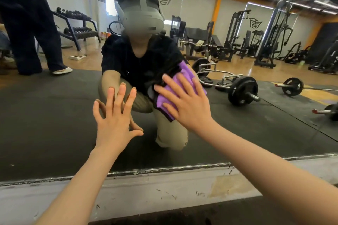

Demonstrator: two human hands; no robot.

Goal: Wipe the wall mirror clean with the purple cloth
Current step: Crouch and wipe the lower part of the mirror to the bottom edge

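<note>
The wall mirror point(54, 115) fills most of the view and reflects a gym. My right hand point(190, 104) lies flat with spread, straight fingers on the purple cloth point(164, 98), pressing it against the glass near the centre. The cloth is folded, with a dark edge along its lower left side. My left hand point(115, 115) is also spread flat against the mirror to the left of the cloth, fingertips touching the glass and holding nothing. My own crouching reflection shows behind both hands.
The mirror's metal bottom edge point(164, 169) runs above a scuffed white wall strip point(146, 192). Reflected in the glass are barbells, weight machines, a dumbbell rack, black floor mats and a standing person's legs at upper left.
</note>
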